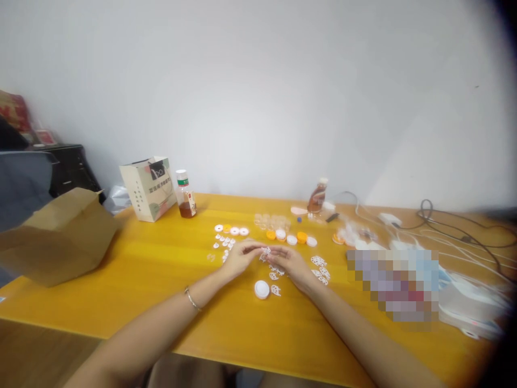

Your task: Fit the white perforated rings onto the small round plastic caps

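My left hand and my right hand meet over the middle of the table, fingertips pinched around a small white openwork plastic piece. Just below them lie more white openwork pieces, partly hidden by my right hand. A round white cap rests nearer to me, with a single openwork piece beside it. To the right of my right hand is a group of flat openwork pieces. Small white knob-like parts lie beyond my left hand.
White and orange rings, orange and white caps and clear cups stand in rows behind my hands. Farther back are a jar, a paper bag and a brown bottle. Brown paper lies left; cables run right.
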Demonstrator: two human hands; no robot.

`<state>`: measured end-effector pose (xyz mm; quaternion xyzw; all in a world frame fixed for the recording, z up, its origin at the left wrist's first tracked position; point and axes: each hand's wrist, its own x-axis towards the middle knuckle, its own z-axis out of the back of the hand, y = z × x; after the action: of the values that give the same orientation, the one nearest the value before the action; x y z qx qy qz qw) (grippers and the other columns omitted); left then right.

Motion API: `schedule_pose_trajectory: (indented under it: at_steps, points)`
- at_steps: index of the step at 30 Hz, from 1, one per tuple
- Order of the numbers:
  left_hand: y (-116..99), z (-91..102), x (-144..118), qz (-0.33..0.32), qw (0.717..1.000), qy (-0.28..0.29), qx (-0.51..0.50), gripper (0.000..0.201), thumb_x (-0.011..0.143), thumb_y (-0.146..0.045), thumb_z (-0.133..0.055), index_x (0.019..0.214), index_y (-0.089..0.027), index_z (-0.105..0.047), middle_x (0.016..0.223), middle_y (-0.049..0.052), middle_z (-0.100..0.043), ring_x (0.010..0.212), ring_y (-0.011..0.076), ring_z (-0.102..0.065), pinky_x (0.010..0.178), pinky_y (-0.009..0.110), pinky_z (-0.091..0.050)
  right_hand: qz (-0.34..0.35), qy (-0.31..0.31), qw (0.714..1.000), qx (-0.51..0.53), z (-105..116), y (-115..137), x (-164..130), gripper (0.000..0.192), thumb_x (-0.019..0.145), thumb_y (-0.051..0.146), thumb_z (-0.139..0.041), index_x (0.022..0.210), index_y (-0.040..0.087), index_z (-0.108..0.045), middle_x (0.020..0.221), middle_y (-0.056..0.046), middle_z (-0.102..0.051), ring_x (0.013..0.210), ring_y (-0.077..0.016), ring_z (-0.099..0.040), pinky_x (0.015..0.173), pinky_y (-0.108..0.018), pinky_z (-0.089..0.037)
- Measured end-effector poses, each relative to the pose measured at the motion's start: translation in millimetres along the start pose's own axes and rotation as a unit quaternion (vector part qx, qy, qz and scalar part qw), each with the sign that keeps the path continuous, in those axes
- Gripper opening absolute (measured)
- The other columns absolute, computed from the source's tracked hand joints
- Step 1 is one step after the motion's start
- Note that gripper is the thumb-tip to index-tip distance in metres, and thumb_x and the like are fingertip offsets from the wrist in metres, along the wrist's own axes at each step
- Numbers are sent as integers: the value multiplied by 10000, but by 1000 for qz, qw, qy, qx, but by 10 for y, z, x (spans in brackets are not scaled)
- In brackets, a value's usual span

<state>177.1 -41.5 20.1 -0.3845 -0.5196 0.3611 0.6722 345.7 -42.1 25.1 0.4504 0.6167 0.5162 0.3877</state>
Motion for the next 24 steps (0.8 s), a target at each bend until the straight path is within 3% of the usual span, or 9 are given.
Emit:
schedule_pose_trajectory:
  at_steps: [7, 24]
  points:
    - [88, 0, 4, 19, 999, -21, 17, 181, 716, -272, -602, 830, -134, -625, 777, 50, -653, 722, 143, -599, 699, 253, -470, 7, 11, 1000, -23, -16, -28, 0, 316, 528, 274, -744, 813, 181, -644, 765, -20, -668, 739, -155, -616, 757, -303, -459]
    - [40, -16, -42, -71, 983, -53, 159, 177, 760, -273, -547, 856, -171, -654, 808, 44, -596, 736, 136, -550, 686, 250, -443, 14, -5, 999, -47, -53, 0, -28, 292, 525, 299, -741, 772, 175, -645, 754, -14, -658, 701, -141, -589, 732, -291, -445]
